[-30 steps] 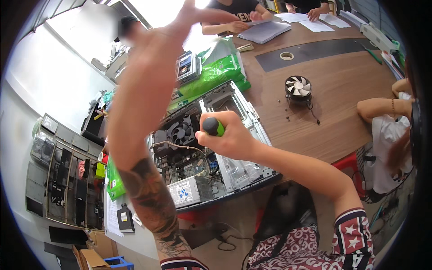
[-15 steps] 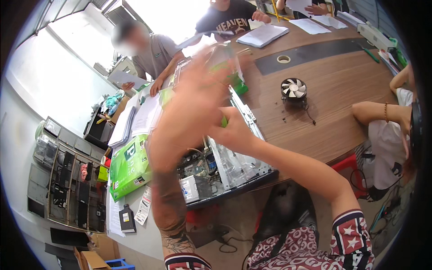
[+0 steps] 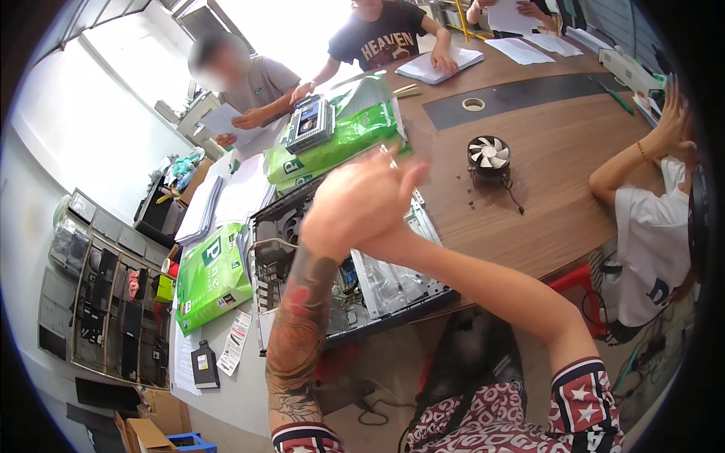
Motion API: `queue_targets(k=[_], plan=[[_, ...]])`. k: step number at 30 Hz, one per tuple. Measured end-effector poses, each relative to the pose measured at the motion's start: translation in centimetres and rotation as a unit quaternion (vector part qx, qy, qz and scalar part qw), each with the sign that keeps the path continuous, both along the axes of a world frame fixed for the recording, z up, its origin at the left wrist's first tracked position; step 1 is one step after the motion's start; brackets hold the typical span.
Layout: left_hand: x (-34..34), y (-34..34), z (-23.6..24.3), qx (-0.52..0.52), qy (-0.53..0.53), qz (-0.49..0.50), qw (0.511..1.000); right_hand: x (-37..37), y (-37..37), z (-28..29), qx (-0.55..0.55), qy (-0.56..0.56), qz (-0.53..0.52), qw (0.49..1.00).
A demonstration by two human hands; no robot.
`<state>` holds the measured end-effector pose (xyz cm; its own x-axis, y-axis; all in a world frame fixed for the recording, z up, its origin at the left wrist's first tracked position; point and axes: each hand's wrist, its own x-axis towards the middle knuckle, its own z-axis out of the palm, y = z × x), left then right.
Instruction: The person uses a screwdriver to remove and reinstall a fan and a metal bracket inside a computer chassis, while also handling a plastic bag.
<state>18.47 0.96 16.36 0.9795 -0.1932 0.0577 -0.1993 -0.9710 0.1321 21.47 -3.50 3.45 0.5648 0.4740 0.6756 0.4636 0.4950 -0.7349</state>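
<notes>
My left hand is raised over an opened desktop computer case, its fingers smeared by motion. Crossing behind it, my right hand is mostly covered, so its fingers and anything in them stay hidden. The two hands overlap at the wrist and palm. Inside the case show cables, a bent metal pipe and a silver metal frame. A CPU cooler fan with pale blades sits on the wooden table to the right, its cable trailing, with several small screws beside it.
A drive unit lies on green paper packs beyond the case. Another green pack and a small black part are at left. A tape roll is farther back. Other people sit around the table; one's arm is at right.
My left hand has swung down and its blur has lessened, uncovering the drive unit and green packs. The person at the right has raised their hands; one at the back now touches the papers.
</notes>
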Motion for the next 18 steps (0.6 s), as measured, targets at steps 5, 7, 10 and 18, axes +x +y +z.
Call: queue_targets(k=[5, 7, 10, 18], plan=[[-2.7, 1.4, 0.6, 0.023, -0.231, -0.069, 0.970, -1.7, 1.4, 0.3, 0.061, 0.012, -0.003, 0.998], [-4.3, 1.8, 5.1, -0.069, -0.230, -0.126, 0.962, -1.9, 1.2, 0.9, -0.037, 0.031, 0.011, 0.999], [-4.8, 0.8, 7.2, -0.198, -0.231, -0.121, 0.945, -0.8, -1.1, 1.9, -0.135, 0.049, 0.008, 0.990], [-2.1, 7.1, -2.0, -0.217, -0.221, -0.043, 0.950, 0.0, -2.8, 1.2, -0.138, 0.137, 0.014, 0.981]])
